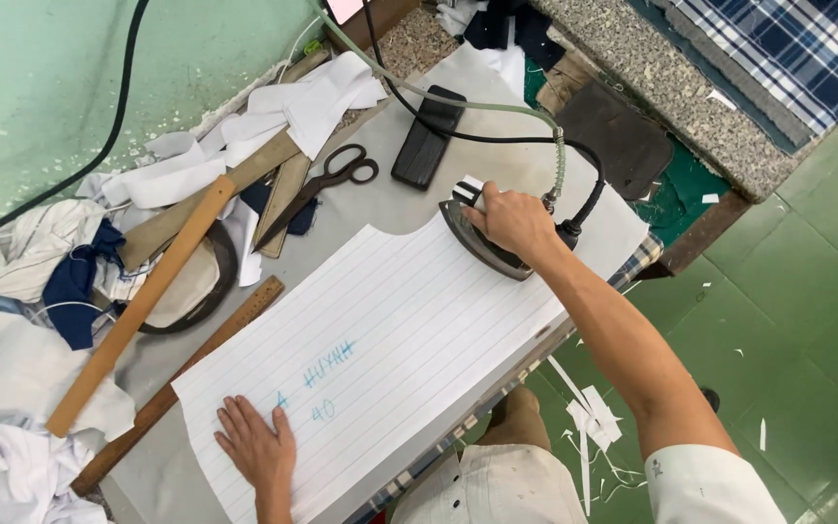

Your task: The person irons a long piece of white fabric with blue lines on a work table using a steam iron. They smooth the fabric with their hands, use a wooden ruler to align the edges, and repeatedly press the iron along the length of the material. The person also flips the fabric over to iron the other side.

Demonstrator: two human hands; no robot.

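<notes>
Your right hand [514, 219] is clenched around the handle of the heavy-looking iron [482, 238] at the far edge of the limp striped fabric [390, 359], which your left hand [259, 448] pins flat, fingers spread, on the bench [162, 475].

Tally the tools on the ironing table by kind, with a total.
Iron, under the right hand: 1
Scissors: 1
Wooden rulers: 1
Long wooden sticks: 1
Black flat pads: 1
Total: 5
The left hand lies flat on the striped white fabric piece, which is not counted as a tool.
</notes>
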